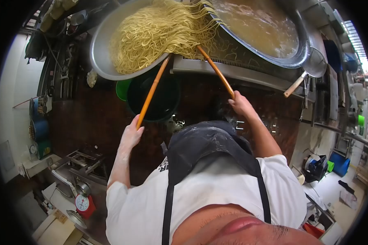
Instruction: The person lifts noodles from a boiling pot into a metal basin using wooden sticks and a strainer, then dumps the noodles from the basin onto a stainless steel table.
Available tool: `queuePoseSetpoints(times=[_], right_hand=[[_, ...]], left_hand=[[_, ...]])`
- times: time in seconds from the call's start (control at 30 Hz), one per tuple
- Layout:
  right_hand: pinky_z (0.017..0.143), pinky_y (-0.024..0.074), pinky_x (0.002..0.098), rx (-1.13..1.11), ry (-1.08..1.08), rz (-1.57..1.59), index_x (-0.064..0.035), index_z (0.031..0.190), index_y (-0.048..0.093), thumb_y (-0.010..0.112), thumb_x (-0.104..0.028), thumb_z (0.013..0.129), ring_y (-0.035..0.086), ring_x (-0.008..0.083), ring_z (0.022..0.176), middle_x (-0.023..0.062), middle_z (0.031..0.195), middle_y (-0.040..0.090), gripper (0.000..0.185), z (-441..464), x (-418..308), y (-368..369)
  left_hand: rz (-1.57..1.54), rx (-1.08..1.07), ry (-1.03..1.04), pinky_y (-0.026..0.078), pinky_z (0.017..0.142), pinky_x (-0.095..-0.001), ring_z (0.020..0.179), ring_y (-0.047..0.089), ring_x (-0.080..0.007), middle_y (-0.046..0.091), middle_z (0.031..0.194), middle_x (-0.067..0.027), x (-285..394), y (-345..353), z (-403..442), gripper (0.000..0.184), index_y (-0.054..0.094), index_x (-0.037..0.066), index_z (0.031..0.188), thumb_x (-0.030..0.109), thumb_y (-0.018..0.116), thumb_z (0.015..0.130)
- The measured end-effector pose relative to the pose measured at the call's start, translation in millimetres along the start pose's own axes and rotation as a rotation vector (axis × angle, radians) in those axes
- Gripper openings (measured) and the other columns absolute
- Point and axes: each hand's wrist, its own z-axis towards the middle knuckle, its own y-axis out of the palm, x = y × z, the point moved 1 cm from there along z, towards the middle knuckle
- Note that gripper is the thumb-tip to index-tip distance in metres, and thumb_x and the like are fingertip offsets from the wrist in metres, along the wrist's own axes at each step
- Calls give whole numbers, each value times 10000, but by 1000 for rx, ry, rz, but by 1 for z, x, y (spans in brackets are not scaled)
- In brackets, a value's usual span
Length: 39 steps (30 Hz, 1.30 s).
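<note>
L hand (131, 131) has fingers wrapped round a wooden stick (153, 94); R hand's (242, 105) fingers clasp a 2nd stick (215, 71), its tip at the noodles (151, 36), heaped in a metal basin (97, 51) (some strands trailing over to the pot (303, 55) w/ cloudy liquid (265, 30)).

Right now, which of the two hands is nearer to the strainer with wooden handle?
Right. The right hand, around one stick, is left of the strainer, apart from it; the left hand, around the other stick, is much farther left.
</note>
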Motion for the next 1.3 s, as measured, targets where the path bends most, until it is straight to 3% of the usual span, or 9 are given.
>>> queuePoseSetpoints(times=[0.17,0.4,0.57,0.63,0.7,0.87,1.0,1.13,1.3], right_hand=[[824,483,517,-42,39,14,-7,1177,472,589,-301,952,628,472,998,305,1004,650,388,-2,19,10],[820,497,520,180,-84,232,26,1085,476,572,-261,933,623,494,999,332,991,640,339,93,-26,78],[817,487,549,329,-157,298,43,1062,466,534,-202,916,616,512,947,348,953,634,293,107,-91,58],[811,485,553,359,-227,264,40,1065,460,535,-194,912,617,514,927,345,926,637,290,99,-124,41],[794,482,559,395,-319,174,30,1060,457,515,-143,913,626,507,889,327,868,643,235,94,-156,26],[740,504,565,304,-388,-91,-2,1055,481,443,-136,935,650,466,819,274,840,663,185,91,-160,-21],[838,473,526,173,-293,-229,-65,1097,496,568,-160,893,608,436,972,243,960,642,236,22,-90,-97],[810,446,549,113,-87,-262,-65,1116,454,634,-101,840,588,474,964,268,939,635,331,-15,-36,-159],[769,454,556,15,-154,-302,-61,1080,463,628,-108,838,599,487,931,281,919,636,296,60,-13,-163]], left_hand=[[1,21,43,512,898,-464,1065,637,-424,662,1102,-280,3,-1,21,613,419,173,1473,175,614,892],[-237,193,234,497,944,-446,1108,622,-424,630,1186,-302,89,108,199,618,437,26,1439,241,599,883],[-520,276,393,465,1015,-365,1160,618,-342,636,1233,-257,145,106,233,638,462,-69,1389,219,647,851],[-650,388,527,560,771,-319,830,682,-238,683,985,-152,143,92,236,468,540,-49,1288,159,631,879],[-1064,197,372,327,321,-239,394,379,-56,458,653,11,160,61,217,161,543,70,1075,93,602,928],[-1148,61,110,359,349,-247,415,388,-64,442,660,15,122,4,198,133,477,110,969,163,599,974],[-974,-1,4,368,369,-246,426,402,-61,450,671,20,92,-17,181,128,500,108,974,202,584,991],[-994,-13,-31,364,371,-229,427,401,-50,457,686,17,99,-21,183,165,506,103,1018,242,592,1000],[-1070,-25,-51,365,376,-227,433,399,-46,460,697,17,121,-21,193,189,503,102,1055,261,590,1002]])
